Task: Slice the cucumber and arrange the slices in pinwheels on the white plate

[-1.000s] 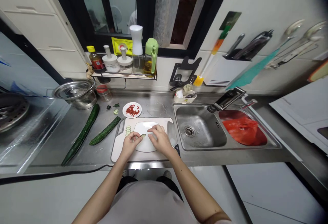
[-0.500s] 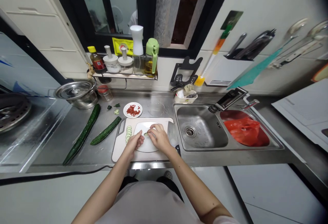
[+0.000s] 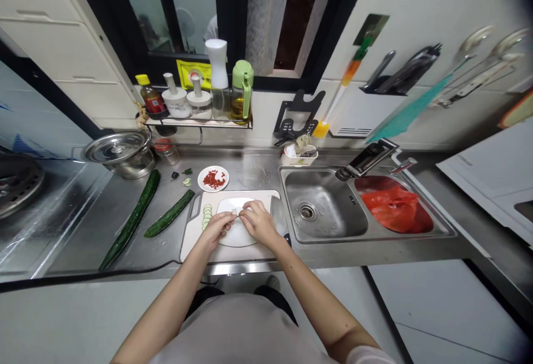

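Observation:
Over a white plate [image 3: 239,238], my left hand [image 3: 219,227] and my right hand [image 3: 259,223] meet fingertip to fingertip. Both pinch a small, thin cucumber slice [image 3: 237,215], mostly covered by the fingers. The plate rests on a pale cutting board [image 3: 194,248]. Left of the plate, an overlapping row of cucumber slices [image 3: 207,213] lies on the board. A knife [image 3: 278,213] lies along the board's right side, partly behind my right forearm. A cut cucumber [image 3: 170,214] and a longer whole cucumber [image 3: 132,220] lie on the counter to the left.
Behind the board sits a small plate [image 3: 200,184] of chopped red pieces [image 3: 214,178], near some cucumber scraps [image 3: 187,182]. A lidded steel pot [image 3: 135,164] stands back left. To the right is a double sink [image 3: 325,232] with a red bag [image 3: 391,208]. Bottles [image 3: 241,91] line a shelf above.
My left hand has moved in to the right, and its fingers have closed on the cucumber slice beside my right fingertips. The view has shifted slightly.

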`<state>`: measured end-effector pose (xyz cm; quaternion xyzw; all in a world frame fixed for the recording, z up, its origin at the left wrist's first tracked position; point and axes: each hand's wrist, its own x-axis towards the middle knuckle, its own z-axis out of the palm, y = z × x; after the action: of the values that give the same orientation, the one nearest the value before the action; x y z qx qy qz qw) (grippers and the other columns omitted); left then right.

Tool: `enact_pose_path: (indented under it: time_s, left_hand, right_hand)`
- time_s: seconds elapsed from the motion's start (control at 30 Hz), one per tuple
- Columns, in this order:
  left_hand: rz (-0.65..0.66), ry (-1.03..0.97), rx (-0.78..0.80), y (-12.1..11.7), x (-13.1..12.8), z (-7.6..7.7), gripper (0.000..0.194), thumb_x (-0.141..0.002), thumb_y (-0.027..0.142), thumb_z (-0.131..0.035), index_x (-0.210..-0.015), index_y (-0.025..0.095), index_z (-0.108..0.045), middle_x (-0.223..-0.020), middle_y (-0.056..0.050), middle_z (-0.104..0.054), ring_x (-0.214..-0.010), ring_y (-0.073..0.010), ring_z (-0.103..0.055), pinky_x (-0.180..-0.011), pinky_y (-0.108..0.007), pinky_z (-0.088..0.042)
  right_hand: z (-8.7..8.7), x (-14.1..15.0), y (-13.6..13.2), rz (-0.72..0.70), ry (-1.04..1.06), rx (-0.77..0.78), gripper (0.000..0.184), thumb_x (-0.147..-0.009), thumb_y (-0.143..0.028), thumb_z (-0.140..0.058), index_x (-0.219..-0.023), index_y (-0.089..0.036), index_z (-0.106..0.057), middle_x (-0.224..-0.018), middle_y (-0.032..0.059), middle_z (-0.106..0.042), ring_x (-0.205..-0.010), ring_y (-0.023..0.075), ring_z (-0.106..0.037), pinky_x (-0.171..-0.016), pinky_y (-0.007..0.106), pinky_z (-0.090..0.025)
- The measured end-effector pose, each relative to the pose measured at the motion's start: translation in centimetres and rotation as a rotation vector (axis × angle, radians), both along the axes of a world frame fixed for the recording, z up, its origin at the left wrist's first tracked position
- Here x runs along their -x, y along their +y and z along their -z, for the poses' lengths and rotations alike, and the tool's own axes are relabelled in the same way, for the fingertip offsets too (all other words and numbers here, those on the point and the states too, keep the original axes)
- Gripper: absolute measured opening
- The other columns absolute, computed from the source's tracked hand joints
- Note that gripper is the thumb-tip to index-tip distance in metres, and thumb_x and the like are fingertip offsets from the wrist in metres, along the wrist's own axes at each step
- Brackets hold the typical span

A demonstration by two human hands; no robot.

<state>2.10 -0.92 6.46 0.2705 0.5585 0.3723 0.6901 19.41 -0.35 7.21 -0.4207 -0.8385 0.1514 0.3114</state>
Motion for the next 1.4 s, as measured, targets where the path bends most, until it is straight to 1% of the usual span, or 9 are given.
enact_pose_path:
  time_s: [0.1, 0.2, 0.4, 0.53, 0.77, 1.03, 1.13, 1.23, 1.4]
  left_hand:
    - [0.044, 0.09, -0.074, -0.1, 0.0, -0.5, 0.033, -0.057, 0.043, -0.075, -0.061, 0.016, -0.056, -0.051, 0.007, -0.044, -0.045, -0.0037, -0.031, -0.044, -0.021, -0.012]
    - [0.07, 0.144, -0.145, -0.1, 0.0, -0.7, 0.032, -0.058, 0.043, -0.074, -0.058, 0.016, -0.056, -0.048, 0.007, -0.042, -0.047, -0.0049, -0.031, -0.046, -0.021, -0.017]
    - [0.08, 0.145, -0.301, 0.2, 0.4, 0.2, 0.025, -0.06, 0.039, -0.074, -0.064, 0.016, -0.064, -0.058, 0.003, -0.056, -0.056, -0.008, -0.043, -0.057, -0.022, -0.033]
    - [0.054, 0.154, -0.313, 0.4, 0.4, 0.7, 0.027, -0.058, 0.038, -0.076, -0.07, 0.016, -0.067, -0.068, -0.001, -0.064, -0.064, -0.0112, -0.051, -0.063, -0.024, -0.04]
    - [0.047, 0.144, -0.314, 0.7, 0.2, 1.8, 0.035, -0.055, 0.041, -0.08, -0.076, 0.016, -0.067, -0.072, -0.002, -0.067, -0.069, -0.0134, -0.058, -0.068, -0.025, -0.044]
    - [0.027, 0.134, -0.303, 1.5, -0.1, 3.2, 0.04, -0.052, 0.044, -0.081, -0.075, 0.015, -0.066, -0.066, 0.0, -0.064, -0.064, -0.0113, -0.055, -0.065, -0.023, -0.042]
    - [-0.004, 0.161, -0.298, 2.1, -0.4, 4.4, 0.038, -0.053, 0.044, -0.079, -0.073, 0.015, -0.064, -0.063, 0.001, -0.062, -0.06, -0.0102, -0.053, -0.063, -0.022, -0.04]
    - [-0.02, 0.271, -0.292, 3.1, -0.7, 5.9, 0.034, -0.056, 0.043, -0.076, -0.073, 0.016, -0.064, -0.059, 0.003, -0.059, -0.058, -0.0103, -0.051, -0.06, -0.022, -0.038]
    - [0.084, 0.596, -0.315, 4.9, -0.6, 7.5, 0.016, -0.069, 0.033, -0.066, -0.075, 0.019, -0.066, -0.065, 0.001, -0.062, -0.064, -0.0125, -0.054, -0.064, -0.023, -0.038]
  right_hand:
    - [-0.1, 0.0, 0.0, -0.02, 0.019, 0.052, 0.012, -0.091, -0.024, -0.053, -0.096, -0.022, -0.064, -0.105, 0.0078, -0.058, -0.105, 0.0219, -0.048, -0.088, 0.037, -0.045]
    - [-0.2, 0.1, 0.1, -0.046, 0.006, 0.096, 0.011, -0.091, -0.025, -0.053, -0.095, -0.021, -0.063, -0.105, 0.0077, -0.058, -0.104, 0.0217, -0.048, -0.087, 0.036, -0.044]
    - [-0.2, 0.2, 0.3, -0.068, -0.024, 0.138, 0.009, -0.091, -0.022, -0.052, -0.093, -0.02, -0.06, -0.102, 0.0069, -0.059, -0.102, 0.021, -0.047, -0.088, 0.035, -0.043]
    - [0.0, 0.4, 0.4, -0.05, 0.009, 0.18, 0.009, -0.091, -0.021, -0.051, -0.09, -0.02, -0.06, -0.101, 0.0062, -0.059, -0.102, 0.0209, -0.048, -0.088, 0.035, -0.042]
    - [1.1, 0.7, 1.0, -0.034, 0.106, 0.253, 0.009, -0.087, -0.016, -0.052, -0.082, -0.019, -0.058, -0.095, 0.0042, -0.059, -0.097, 0.0188, -0.049, -0.087, 0.032, -0.04]
    - [3.0, 1.0, 2.3, 0.0, 0.174, 0.33, 0.009, -0.079, -0.012, -0.054, -0.074, -0.018, -0.058, -0.086, 0.0017, -0.058, -0.089, 0.0165, -0.05, -0.084, 0.029, -0.038]
    - [4.0, 1.0, 3.0, 0.026, 0.133, 0.35, 0.009, -0.08, -0.013, -0.054, -0.074, -0.018, -0.059, -0.086, 0.0019, -0.059, -0.089, 0.0162, -0.051, -0.085, 0.028, -0.037]
    - [4.7, 1.2, 3.7, 0.088, 0.021, 0.387, 0.011, -0.084, -0.018, -0.051, -0.08, -0.018, -0.062, -0.085, 0.0017, -0.061, -0.084, 0.0153, -0.053, -0.077, 0.025, -0.037]
    - [4.9, 1.9, 4.7, 0.213, -0.251, 0.494, 0.018, -0.09, -0.023, -0.047, -0.09, -0.019, -0.064, -0.088, 0.0029, -0.066, -0.081, 0.0149, -0.057, -0.066, 0.023, -0.034]
